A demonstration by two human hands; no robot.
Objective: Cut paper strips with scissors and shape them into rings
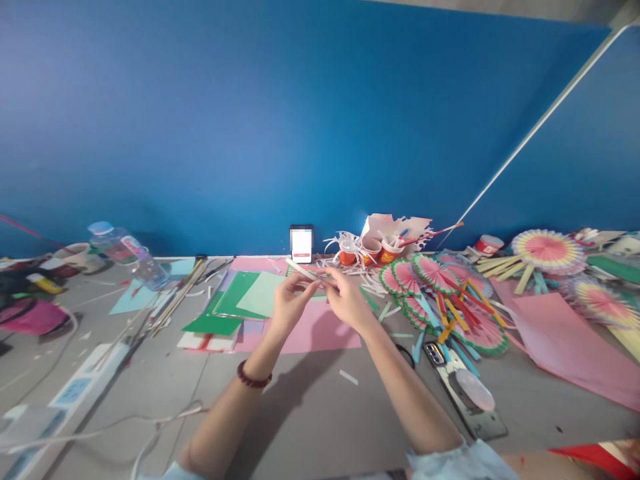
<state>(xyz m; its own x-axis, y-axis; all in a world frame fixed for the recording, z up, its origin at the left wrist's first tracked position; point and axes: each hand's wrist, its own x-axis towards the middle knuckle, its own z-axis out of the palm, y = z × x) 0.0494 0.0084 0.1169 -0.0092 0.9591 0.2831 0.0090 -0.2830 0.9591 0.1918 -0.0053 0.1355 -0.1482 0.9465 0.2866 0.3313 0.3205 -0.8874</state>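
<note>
My left hand (291, 300) and my right hand (346, 299) meet above the middle of the table, their fingertips almost touching. Pinched between the fingers of both is a narrow pale paper strip (299, 269), one end poking out up and to the left. Exactly how it is folded between the fingertips is too small to tell. Below the hands lie a pink sheet (320, 333), a pale green sheet (259, 295) and green sheets (235, 301) in a loose stack. A small paper scrap (349, 377) rests nearer to me.
A lit phone (301, 244) leans against the blue wall. Paper cups (391, 248) with scraps and pens stand right of it, near pleated paper rosettes (435, 273). Another phone (465, 393) lies at right. A bottle (131, 252), sticks (177, 297) and a power strip (75, 400) are at left.
</note>
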